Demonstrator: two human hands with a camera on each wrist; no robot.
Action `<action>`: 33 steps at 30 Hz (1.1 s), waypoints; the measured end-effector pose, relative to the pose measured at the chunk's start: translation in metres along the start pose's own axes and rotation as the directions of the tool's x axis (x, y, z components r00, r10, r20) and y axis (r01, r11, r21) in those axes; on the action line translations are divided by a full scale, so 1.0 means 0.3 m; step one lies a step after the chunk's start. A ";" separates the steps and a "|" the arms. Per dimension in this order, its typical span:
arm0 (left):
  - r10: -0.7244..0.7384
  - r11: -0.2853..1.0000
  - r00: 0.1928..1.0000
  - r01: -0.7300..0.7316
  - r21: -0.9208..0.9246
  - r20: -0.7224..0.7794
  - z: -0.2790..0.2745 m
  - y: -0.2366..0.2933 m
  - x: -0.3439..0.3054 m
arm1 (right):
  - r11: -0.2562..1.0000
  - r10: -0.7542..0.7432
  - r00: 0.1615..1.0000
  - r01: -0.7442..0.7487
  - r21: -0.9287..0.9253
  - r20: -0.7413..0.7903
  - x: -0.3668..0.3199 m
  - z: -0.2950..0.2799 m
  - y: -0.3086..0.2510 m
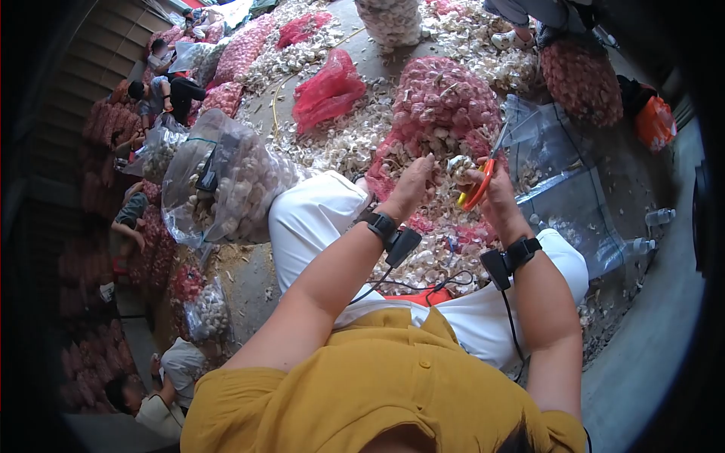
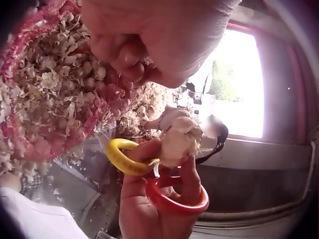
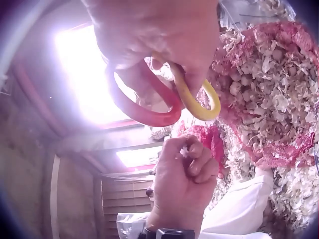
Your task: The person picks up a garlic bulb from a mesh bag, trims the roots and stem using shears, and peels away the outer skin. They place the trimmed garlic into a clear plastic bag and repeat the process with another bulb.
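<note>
My right hand (image 1: 496, 198) holds scissors (image 1: 480, 185) with red and yellow handles, blades pointing up and away. The same hand has a garlic bulb (image 2: 178, 142) at its fingertips, seen beyond the scissor loops in the left wrist view. A short gap to the left, my left hand (image 1: 409, 187) is raised with its fingers curled in toward the thumb (image 3: 174, 149); nothing shows in its grasp. Below and beyond both hands lies a red mesh sack (image 1: 445, 94) filled with garlic bulbs, its near part strewn with loose skins.
A clear plastic bag of garlic (image 1: 253, 177) stands by my left knee. Clear plastic sheeting (image 1: 578, 219) and bottles (image 1: 658, 217) lie to the right. Garlic skins cover the floor ahead, around a red mesh bag (image 1: 328, 90). Other people sit among stacked sacks at left.
</note>
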State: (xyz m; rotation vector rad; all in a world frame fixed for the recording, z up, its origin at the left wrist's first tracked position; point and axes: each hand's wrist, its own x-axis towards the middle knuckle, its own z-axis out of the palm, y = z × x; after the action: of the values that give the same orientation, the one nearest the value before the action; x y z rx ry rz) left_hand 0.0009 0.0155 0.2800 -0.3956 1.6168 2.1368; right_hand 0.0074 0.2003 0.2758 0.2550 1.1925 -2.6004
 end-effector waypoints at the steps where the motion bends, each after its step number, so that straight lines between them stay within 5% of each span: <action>1: 0.000 1.000 1.000 0.000 0.000 -0.003 0.014 0.007 -0.016 | 0.999 0.015 1.000 -0.015 -0.040 -0.019 0.003 -0.004 0.015; 3: 0.105 0.979 0.981 -0.131 0.157 0.165 0.044 0.008 -0.030 | 0.995 0.049 0.999 -0.049 -0.082 -0.004 0.006 0.000 0.027; 6: 0.182 0.954 0.966 -0.219 0.203 0.185 0.048 0.000 -0.013 | 0.988 0.081 0.996 -0.077 -0.133 0.027 -0.008 0.022 0.019; 12: -0.030 0.998 0.955 0.013 0.059 0.296 -0.002 0.043 -0.005 | 0.979 -0.011 0.993 0.036 -0.200 0.122 -0.028 0.023 0.000; 19: 0.019 0.997 0.975 -0.036 0.074 0.222 0.003 0.003 -0.002 | 0.987 -0.006 0.986 0.032 -0.155 0.169 -0.018 0.035 -0.008; 21: 0.075 0.997 0.994 -0.075 -0.005 0.080 0.016 -0.012 -0.006 | 0.987 -0.009 0.993 0.028 -0.155 0.120 -0.016 0.033 -0.004; 25: 0.030 0.997 0.983 -0.018 -0.070 0.182 0.006 0.001 -0.029 | 0.972 -0.010 0.992 0.038 -0.230 0.123 -0.004 0.007 0.007; 27: 0.059 0.986 0.982 -0.085 0.140 0.181 0.003 0.000 -0.020 | 0.959 0.032 0.991 0.006 -0.285 0.130 -0.004 0.006 0.008; 33: 0.109 0.984 0.982 -0.129 0.125 0.156 -0.004 0.002 -0.004 | 0.955 0.054 0.974 0.013 -0.296 0.219 -0.024 0.021 -0.014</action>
State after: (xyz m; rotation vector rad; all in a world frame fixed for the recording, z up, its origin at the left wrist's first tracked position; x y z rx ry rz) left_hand 0.0017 0.0139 0.2807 -0.0964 1.7242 2.0727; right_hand 0.0126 0.1995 0.2849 -0.0856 1.4592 -2.3138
